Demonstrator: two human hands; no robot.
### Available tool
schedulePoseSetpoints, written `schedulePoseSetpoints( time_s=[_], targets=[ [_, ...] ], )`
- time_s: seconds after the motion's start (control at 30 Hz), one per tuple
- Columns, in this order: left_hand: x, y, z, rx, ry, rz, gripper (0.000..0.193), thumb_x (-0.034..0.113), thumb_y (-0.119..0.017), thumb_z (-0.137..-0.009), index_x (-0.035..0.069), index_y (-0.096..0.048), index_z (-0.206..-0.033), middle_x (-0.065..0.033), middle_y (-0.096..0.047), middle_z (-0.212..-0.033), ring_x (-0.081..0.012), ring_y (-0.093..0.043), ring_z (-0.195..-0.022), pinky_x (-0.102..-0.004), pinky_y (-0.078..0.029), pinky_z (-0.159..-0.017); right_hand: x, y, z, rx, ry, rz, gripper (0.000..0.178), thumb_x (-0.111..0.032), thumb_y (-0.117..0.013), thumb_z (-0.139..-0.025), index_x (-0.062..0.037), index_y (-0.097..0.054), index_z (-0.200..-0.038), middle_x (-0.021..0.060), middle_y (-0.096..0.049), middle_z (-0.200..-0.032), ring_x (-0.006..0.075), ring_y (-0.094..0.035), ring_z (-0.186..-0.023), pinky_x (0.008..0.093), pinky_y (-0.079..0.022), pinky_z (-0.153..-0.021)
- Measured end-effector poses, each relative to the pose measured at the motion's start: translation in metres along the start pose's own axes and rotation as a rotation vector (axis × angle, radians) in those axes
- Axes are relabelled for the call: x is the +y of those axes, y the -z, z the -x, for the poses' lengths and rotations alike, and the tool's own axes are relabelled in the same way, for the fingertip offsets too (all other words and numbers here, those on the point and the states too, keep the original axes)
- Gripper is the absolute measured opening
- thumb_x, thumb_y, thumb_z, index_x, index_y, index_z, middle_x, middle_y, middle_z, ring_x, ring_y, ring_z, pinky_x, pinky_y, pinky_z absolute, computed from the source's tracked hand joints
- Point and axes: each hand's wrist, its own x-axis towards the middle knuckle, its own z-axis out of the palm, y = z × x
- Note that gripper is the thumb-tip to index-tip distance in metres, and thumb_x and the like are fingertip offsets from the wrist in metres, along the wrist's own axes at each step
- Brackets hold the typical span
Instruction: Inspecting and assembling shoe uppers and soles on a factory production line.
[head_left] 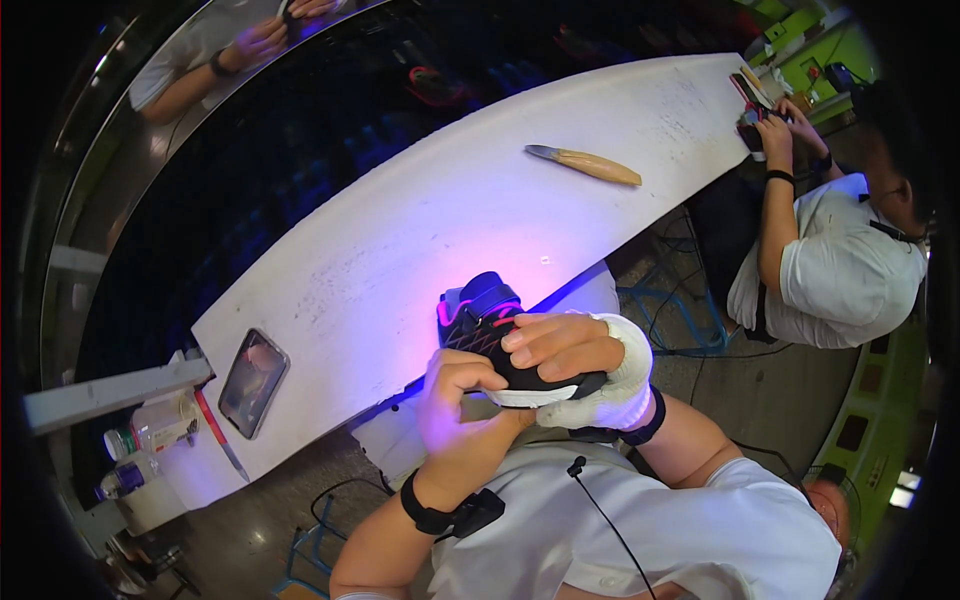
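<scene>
A black shoe with pink trim and a white sole edge is held in front of my chest, at the table's near edge. Its dark opening and strap point away from me. My left hand, bare, grips the near left side, thumb and fingers bent against the upper and sole. My right hand, in a white glove that leaves the fingertips bare, wraps over the toe end from the right. Its fingers press on the black upper. Purple-blue light falls on the shoe and the tabletop around it.
On the white table lie a wooden-handled tool with a grey tip, a phone and a thin red-and-grey strip. Plastic bottles stand at the left end. Right, a co-worker handles a dark item. A dark surface runs beyond.
</scene>
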Motion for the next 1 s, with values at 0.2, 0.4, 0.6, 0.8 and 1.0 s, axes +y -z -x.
schedulePoseSetpoints(
  time_s=[0.2, 0.4, 0.6, 0.8, 1.0],
  targets=[
    [-0.015, -0.005, -0.032, -0.191, -0.190, -0.550, 0.054, 0.016, -0.100, -0.066, 0.007, -0.059, -0.100, -0.0112, -0.060, -0.101, -0.0355, -0.060, -0.102, -0.0473, -0.050, -0.095, 0.024, 0.041, 0.032, 0.269, -0.225, -0.283, 0.033, -0.002, -0.086, -0.085, -0.0048, -0.074, -0.116, 0.0235, -0.073, -0.133, 0.0343, -0.069, -0.131, 0.0526, -0.053, -0.112],
    [-0.019, 0.014, -0.049, -0.380, -0.228, -0.572, 0.057, 0.018, -0.098, -0.072, 0.004, -0.067, -0.118, -0.0179, -0.063, -0.137, -0.0387, -0.061, -0.126, -0.0502, -0.049, -0.109, 0.023, 0.074, 0.036, -0.047, -0.455, 0.384, 0.050, -0.025, -0.088, -0.086, -0.0005, -0.076, -0.128, 0.0190, -0.079, -0.121, 0.0286, -0.078, -0.105, 0.0326, -0.060, -0.093],
    [0.003, 0.064, -0.080, -0.356, -0.077, -0.170, 0.085, 0.022, -0.099, -0.070, 0.007, -0.065, -0.147, -0.0133, -0.066, -0.149, -0.0306, -0.062, -0.136, -0.0423, -0.047, -0.118, 0.044, 0.045, 0.016, 0.310, -0.696, -0.139, 0.076, -0.066, -0.058, -0.106, 0.0053, -0.073, -0.127, 0.0118, -0.079, -0.112, 0.0200, -0.073, -0.104, 0.0347, -0.058, -0.093],
    [0.048, 0.071, -0.070, -0.146, -0.198, -0.424, 0.080, 0.034, -0.102, -0.063, 0.005, -0.073, -0.133, -0.0137, -0.077, -0.122, -0.0316, -0.071, -0.110, -0.0418, -0.056, -0.101, 0.017, -0.008, -0.067, -0.010, -0.112, 0.067, 0.110, -0.089, -0.066, -0.085, 0.0049, -0.059, -0.142, 0.0149, -0.062, -0.119, 0.0245, -0.063, -0.110, 0.0398, -0.052, -0.097],
    [0.059, 0.077, -0.073, -0.197, 0.078, -0.468, 0.083, 0.035, -0.103, -0.065, 0.005, -0.069, -0.135, -0.0157, -0.079, -0.115, -0.0328, -0.076, -0.109, -0.0409, -0.059, -0.098, 0.023, -0.022, -0.102, -0.150, 0.005, 0.058, 0.052, -0.033, -0.088, -0.078, -0.0028, -0.069, -0.116, 0.0155, -0.062, -0.115, 0.0264, -0.063, -0.104, 0.0383, -0.051, -0.096]
  ],
)
